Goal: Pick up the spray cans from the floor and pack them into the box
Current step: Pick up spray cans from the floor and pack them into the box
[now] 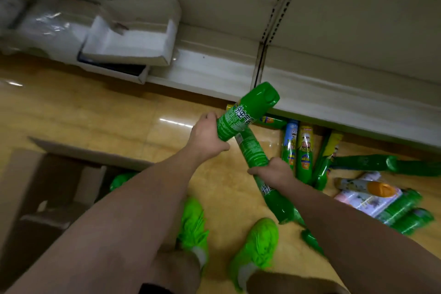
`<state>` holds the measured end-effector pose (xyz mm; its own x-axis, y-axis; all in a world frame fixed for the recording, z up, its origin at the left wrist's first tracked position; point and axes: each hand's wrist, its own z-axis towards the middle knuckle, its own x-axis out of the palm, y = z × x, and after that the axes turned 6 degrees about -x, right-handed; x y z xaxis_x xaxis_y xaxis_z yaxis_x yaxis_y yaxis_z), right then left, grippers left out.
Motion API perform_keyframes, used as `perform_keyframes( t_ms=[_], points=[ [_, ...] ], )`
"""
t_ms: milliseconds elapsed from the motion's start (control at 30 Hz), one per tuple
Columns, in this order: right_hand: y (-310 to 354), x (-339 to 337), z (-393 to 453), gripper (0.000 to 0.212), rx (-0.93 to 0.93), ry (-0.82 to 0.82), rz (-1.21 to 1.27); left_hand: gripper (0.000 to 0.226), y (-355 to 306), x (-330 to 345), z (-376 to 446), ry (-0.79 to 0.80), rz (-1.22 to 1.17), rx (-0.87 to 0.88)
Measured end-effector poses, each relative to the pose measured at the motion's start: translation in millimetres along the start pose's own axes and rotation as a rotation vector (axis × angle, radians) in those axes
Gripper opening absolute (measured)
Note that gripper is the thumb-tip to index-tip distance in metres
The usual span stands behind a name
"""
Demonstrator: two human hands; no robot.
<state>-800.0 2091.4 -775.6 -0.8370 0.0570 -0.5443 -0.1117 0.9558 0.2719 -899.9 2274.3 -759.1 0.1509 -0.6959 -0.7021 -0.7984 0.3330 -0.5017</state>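
Observation:
My left hand [207, 135] grips a green spray can [250, 108] by its lower body, cap tilted up and to the right. My right hand [274, 170] is closed around a second green spray can [253, 148] that slants down toward my feet. Several more spray cans [305, 150] lie on the tan floor to the right, under the shelf edge. The brown cardboard box [35, 174] stands open at lower left, and a green can [119, 180] shows inside it behind my left forearm.
A beige shelf unit [310, 74] runs along the back, its base overhanging the cans. A white open carton [128, 43] and wrapped goods [47, 24] sit at upper left. My bright green shoes [257, 243] stand on the floor below my hands.

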Motion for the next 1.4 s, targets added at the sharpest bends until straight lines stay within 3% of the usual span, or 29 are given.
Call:
perform_keyframes(
  t_ms=[233, 433, 633, 767, 900, 1033, 1233, 1300, 1400],
  points=[
    [82, -41, -112, 0.066, -0.005, 0.128, 0.117, 0.083, 7, -119, -95, -0.078, -0.208, -0.105],
    [162, -44, -175, 0.046, -0.129, 0.253, 0.013, 0.080, 39, -194, -162, -0.169, -0.459, -0.257],
    [236, -15, -209, 0.065, -0.226, 0.453, -0.160, 0.084, 109, -228, -215, -0.355, -0.725, -0.494],
    [282, 23, -214, 0.072, -0.365, 0.543, -0.366, 0.083, 162, -231, -236, -0.466, -0.858, -0.659],
    [324, 73, -211, 0.083, -0.508, 0.570, -0.727, 0.081, 210, -215, -255, -0.503, -0.873, -0.749],
    [352, 124, -200, 0.083, -0.580, 0.619, -0.988, 0.095, 253, -183, -255, -0.517, -0.839, -0.792],
    [379, 193, -176, 0.059, -0.774, 0.511, -1.467, 0.094, 294, -142, -235, -0.494, -0.807, -0.855],
    [390, 211, -168, 0.043, -0.838, 0.418, -1.556, 0.092, 304, -130, -229, -0.474, -0.825, -0.863],
    [402, 239, -157, 0.036, -0.880, 0.365, -1.647, 0.096, 315, -114, -216, -0.456, -0.821, -0.866]
  ],
)
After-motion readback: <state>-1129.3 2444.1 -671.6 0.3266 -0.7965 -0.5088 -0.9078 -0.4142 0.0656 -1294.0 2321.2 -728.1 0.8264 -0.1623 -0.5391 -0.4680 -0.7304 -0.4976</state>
